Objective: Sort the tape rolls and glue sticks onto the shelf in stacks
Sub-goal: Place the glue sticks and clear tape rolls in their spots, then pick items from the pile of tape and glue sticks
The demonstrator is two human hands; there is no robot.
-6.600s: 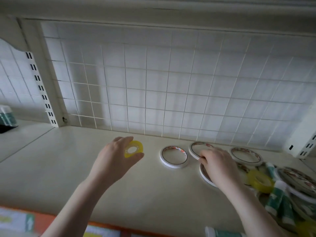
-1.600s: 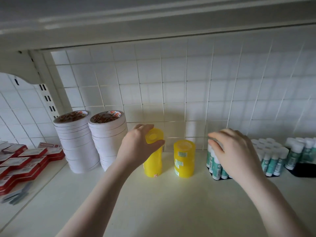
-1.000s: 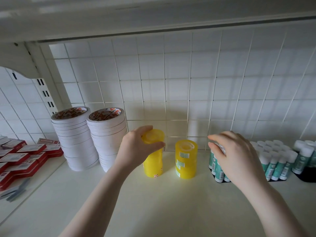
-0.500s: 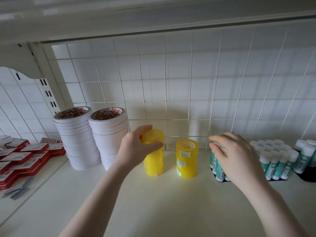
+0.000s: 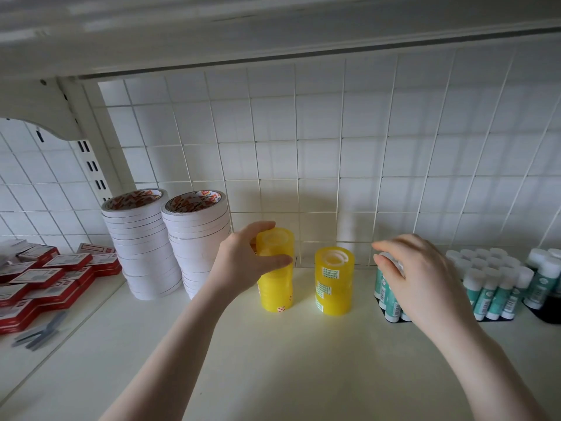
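Note:
Two stacks of yellow tape rolls stand on the white shelf. My left hand grips the top of the taller left yellow stack, thumb in front and fingers behind. The shorter right yellow stack stands free. My right hand hovers over the left end of a block of upright green-and-white glue sticks, fingers curved down onto a white cap; whether it holds a stick I cannot tell. Two tall stacks of white tape rolls stand at the left.
A white wire grid backs the shelf. Red flat boxes and a grey clip-like item lie on the neighbouring shelf at the left. More glue sticks in a dark tray stand at the far right. An upper shelf hangs overhead.
Both hands have held nearly the same places over the last second; the left stays on the taller yellow stack, the right over the glue sticks. Much earlier the shelf held only loose rolls.

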